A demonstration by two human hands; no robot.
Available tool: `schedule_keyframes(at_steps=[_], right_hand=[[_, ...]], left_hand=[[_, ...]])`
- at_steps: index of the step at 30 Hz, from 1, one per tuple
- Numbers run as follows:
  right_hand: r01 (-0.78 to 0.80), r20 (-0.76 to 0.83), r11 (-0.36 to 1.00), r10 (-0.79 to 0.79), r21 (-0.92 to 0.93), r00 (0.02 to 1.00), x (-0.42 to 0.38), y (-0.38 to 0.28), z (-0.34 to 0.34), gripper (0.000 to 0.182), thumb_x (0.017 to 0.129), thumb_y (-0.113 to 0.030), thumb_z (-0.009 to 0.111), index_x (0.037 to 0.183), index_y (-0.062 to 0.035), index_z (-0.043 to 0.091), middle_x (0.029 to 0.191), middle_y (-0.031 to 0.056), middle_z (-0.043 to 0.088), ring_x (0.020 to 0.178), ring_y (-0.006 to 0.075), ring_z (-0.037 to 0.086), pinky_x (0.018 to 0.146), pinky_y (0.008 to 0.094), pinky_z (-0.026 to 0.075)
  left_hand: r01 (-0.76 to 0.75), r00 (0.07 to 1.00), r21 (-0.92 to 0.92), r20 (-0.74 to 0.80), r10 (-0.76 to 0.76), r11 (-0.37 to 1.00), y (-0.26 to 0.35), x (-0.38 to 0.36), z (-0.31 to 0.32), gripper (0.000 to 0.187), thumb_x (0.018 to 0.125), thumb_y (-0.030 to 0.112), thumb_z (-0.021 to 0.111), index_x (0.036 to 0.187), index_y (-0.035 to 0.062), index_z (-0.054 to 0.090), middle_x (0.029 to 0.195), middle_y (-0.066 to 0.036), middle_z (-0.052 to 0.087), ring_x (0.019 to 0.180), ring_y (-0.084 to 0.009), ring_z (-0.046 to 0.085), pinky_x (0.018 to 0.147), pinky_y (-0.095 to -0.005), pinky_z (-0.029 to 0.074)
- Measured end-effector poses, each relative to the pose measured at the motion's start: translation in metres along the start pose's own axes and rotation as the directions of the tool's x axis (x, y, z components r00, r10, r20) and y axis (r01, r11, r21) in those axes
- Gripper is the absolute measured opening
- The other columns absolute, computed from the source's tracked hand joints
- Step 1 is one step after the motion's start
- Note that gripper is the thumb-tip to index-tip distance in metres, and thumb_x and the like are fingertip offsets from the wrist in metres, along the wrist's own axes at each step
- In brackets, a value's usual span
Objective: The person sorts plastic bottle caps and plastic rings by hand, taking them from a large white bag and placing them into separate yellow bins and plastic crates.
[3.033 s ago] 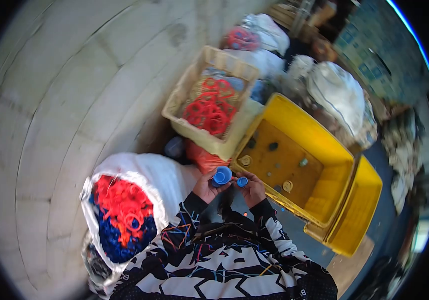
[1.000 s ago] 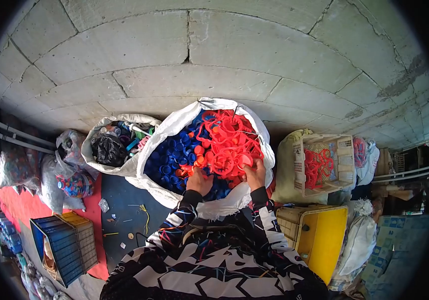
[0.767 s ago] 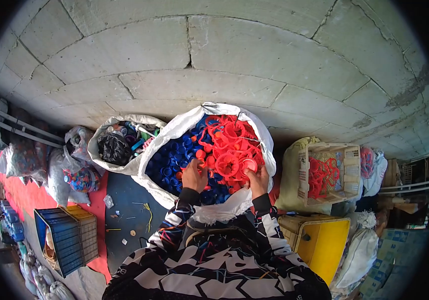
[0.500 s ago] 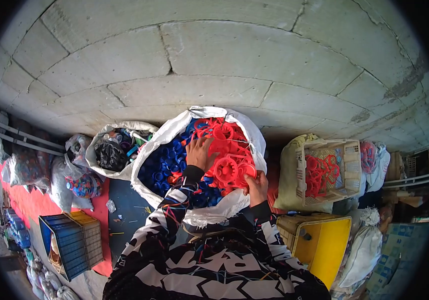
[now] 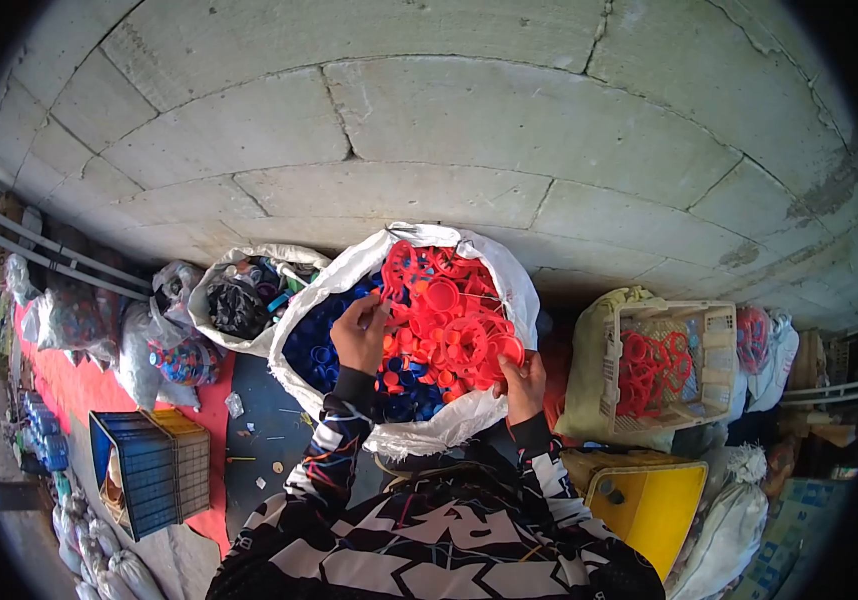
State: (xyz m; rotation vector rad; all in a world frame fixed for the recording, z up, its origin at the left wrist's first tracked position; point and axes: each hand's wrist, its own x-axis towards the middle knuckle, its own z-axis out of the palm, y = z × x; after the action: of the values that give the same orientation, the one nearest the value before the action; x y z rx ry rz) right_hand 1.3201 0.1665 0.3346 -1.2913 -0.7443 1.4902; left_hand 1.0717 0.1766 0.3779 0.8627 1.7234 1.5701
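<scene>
A big white sack stands open in front of me, filled with red plastic rings on top and blue caps underneath. My left hand is inside the sack over the blue caps, fingers curled at the edge of the red rings. My right hand rests at the sack's right rim, gripping a red ring there. Both sleeves are black and white patterned.
A cream basket with red rings stands to the right on a sack, a yellow crate below it. Left lie a white bag of mixed plastic, a blue crate and more bags. A concrete block wall rises behind.
Three seconds ago I held blue caps over the yellow crate; the view then swung to the sack. In the last half second my left hand drew back from the red rings toward the blue caps.
</scene>
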Motion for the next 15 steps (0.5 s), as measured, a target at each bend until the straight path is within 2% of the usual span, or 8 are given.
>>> schedule_keyframes(at_steps=[3,6,7,10,11,14,15], right_hand=[[0.056,0.006,0.998,-0.056,0.034,0.998,0.0,-0.007,0.0,0.019,0.084,-0.011,0.064,0.087,-0.0071,0.046,0.07,0.0024,0.051,0.04,0.0109,0.046,0.038,0.0254,0.041],[0.091,-0.004,0.996,-0.091,0.016,0.996,0.003,-0.013,-0.014,0.018,0.085,-0.012,0.064,0.091,-0.0061,0.048,0.072,0.0041,0.055,0.042,0.0116,0.051,0.04,0.0248,0.044],[0.097,-0.017,0.995,-0.097,0.005,0.995,0.001,-0.014,-0.022,0.018,0.086,-0.013,0.064,0.092,-0.0057,0.049,0.073,0.0047,0.057,0.043,0.0119,0.052,0.04,0.0246,0.044],[0.072,-0.052,0.997,-0.071,0.016,0.996,-0.002,-0.015,-0.056,0.022,0.086,-0.013,0.064,0.097,-0.0011,0.049,0.079,0.0058,0.057,0.048,0.0136,0.057,0.041,0.0259,0.049],[0.098,-0.092,0.994,-0.093,0.046,0.991,-0.002,-0.015,-0.067,0.02,0.086,-0.014,0.064,0.092,-0.0041,0.047,0.076,0.0053,0.056,0.047,0.0143,0.058,0.041,0.0268,0.049],[0.101,-0.225,0.987,-0.072,0.123,0.972,-0.006,-0.017,-0.109,0.02,0.086,-0.012,0.063,0.088,-0.0074,0.043,0.073,0.0055,0.056,0.048,0.0154,0.059,0.041,0.0275,0.05],[0.097,-0.254,0.977,-0.046,0.192,0.966,-0.009,-0.02,-0.124,0.023,0.086,-0.01,0.062,0.087,-0.0094,0.039,0.075,0.0064,0.056,0.051,0.0165,0.06,0.042,0.0278,0.05]], left_hand=[[0.274,0.96,-0.368,0.151,-0.234,0.889,-0.001,-0.018,-0.003,0.012,0.086,0.012,0.064,0.091,0.0012,0.063,0.079,-0.003,0.063,0.068,-0.0139,0.063,0.06,-0.0292,0.056],[0.448,0.892,-0.461,0.292,-0.346,0.766,-0.018,-0.041,0.021,0.009,0.086,0.011,0.064,0.092,0.0046,0.062,0.08,-0.002,0.064,0.07,-0.0136,0.064,0.063,-0.0303,0.056],[0.517,0.853,-0.455,0.337,-0.397,0.725,-0.014,-0.051,0.034,0.006,0.087,0.01,0.062,0.091,0.0062,0.061,0.079,-0.002,0.063,0.073,-0.0136,0.064,0.066,-0.033,0.056],[0.602,0.786,-0.421,0.464,-0.409,0.679,-0.021,-0.076,0.076,0.005,0.088,0.01,0.061,0.091,0.0073,0.061,0.079,-0.002,0.063,0.074,-0.014,0.064,0.069,-0.0359,0.056],[0.629,0.752,-0.39,0.524,-0.4,0.672,-0.02,-0.085,0.091,0.006,0.089,0.011,0.058,0.093,0.0074,0.061,0.083,-0.003,0.063,0.078,-0.015,0.063,0.072,-0.0388,0.055],[0.747,0.604,-0.316,0.691,-0.398,0.585,-0.039,-0.104,0.134,0.008,0.091,0.012,0.055,0.096,0.0076,0.06,0.089,-0.003,0.064,0.084,-0.0169,0.063,0.077,-0.0417,0.054],[0.812,0.528,-0.242,0.693,-0.491,0.531,-0.031,-0.11,0.152,0.009,0.093,0.012,0.052,0.098,0.009,0.06,0.092,-0.004,0.063,0.089,-0.0184,0.062,0.081,-0.0428,0.052]])
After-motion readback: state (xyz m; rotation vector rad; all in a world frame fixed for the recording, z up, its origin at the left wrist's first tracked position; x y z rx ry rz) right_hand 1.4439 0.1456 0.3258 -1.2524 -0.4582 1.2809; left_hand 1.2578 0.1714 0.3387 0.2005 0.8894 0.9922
